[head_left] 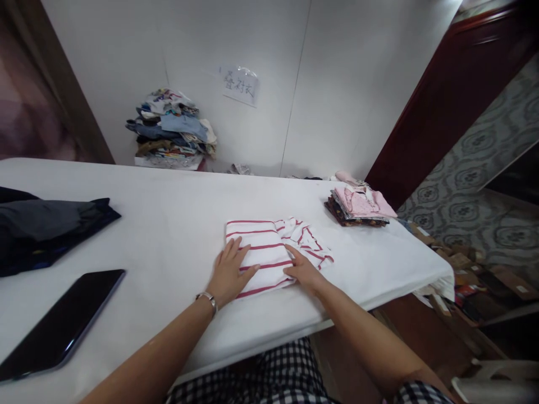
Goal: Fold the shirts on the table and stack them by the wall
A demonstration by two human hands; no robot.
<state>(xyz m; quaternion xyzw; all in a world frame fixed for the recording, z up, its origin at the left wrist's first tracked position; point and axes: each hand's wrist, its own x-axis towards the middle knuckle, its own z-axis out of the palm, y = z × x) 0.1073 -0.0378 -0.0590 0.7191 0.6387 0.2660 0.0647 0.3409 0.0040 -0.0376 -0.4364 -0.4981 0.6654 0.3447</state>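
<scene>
A white shirt with red stripes (265, 245) lies folded into a rough rectangle on the white-covered table (168, 224), its collar end spread loosely to the right. My left hand (231, 269) rests on the shirt's left part with the fingers spread and a bracelet at the wrist. At the shirt's right side, near the collar end, my right hand (304, 270) touches the cloth, thumb and fingers apart. Whether its fingertips pinch any fabric is hard to make out.
A neat stack of folded clothes (362, 205), pink on top, sits at the table's right. Dark clothing (50, 227) and a black phone (63, 320) lie at the left. Behind the table rises a clothes heap (172, 129). A handwritten sign (240, 85) hangs on the wall.
</scene>
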